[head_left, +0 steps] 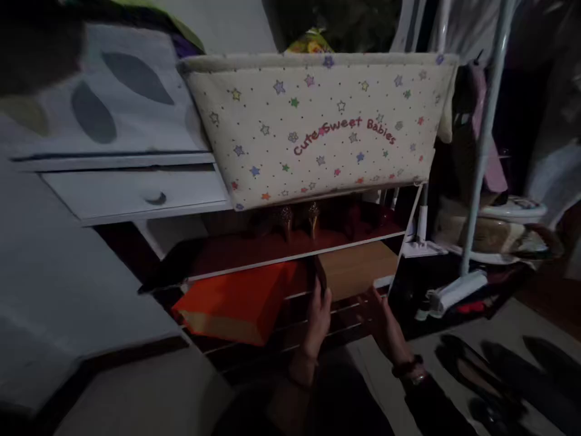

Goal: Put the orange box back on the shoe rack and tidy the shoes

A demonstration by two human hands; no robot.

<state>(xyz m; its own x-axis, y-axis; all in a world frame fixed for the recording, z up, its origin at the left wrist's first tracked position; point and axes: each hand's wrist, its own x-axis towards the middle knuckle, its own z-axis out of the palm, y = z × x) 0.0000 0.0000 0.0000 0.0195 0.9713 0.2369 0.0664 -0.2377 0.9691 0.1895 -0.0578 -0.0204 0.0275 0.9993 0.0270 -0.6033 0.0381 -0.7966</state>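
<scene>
While the plain brown box [358, 266] sits on the low shelf [290, 257], my left hand [318, 318] and right hand [384, 321] clasp its two sides, fingers extended.

My hands met a tan box [358, 266] beside an orange box [236, 303], beneath a cream, star-patterned fabric bin [318, 127].
</scene>
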